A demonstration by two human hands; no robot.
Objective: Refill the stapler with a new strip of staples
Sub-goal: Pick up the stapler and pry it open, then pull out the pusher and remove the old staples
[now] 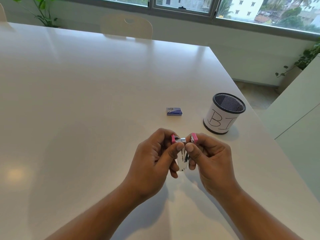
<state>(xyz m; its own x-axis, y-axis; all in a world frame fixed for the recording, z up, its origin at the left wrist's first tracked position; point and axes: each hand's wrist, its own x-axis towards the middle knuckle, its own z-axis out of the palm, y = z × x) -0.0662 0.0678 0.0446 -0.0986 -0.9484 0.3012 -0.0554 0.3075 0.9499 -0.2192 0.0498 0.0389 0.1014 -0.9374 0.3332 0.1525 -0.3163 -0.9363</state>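
A small pink and silver stapler is held above the white table, spread apart so its two pink ends point left and right and the metal magazine runs down between my thumbs. My left hand grips the left pink part. My right hand grips the right pink part. Both thumbs press on the metal middle. A small blue box of staples lies shut on the table beyond my hands. No loose strip of staples shows.
A black mesh cup wrapped in white paper with handwritten letters stands to the right of the box, near the table's right edge. A cream chair sits at the far side. Windows and plants line the back wall.
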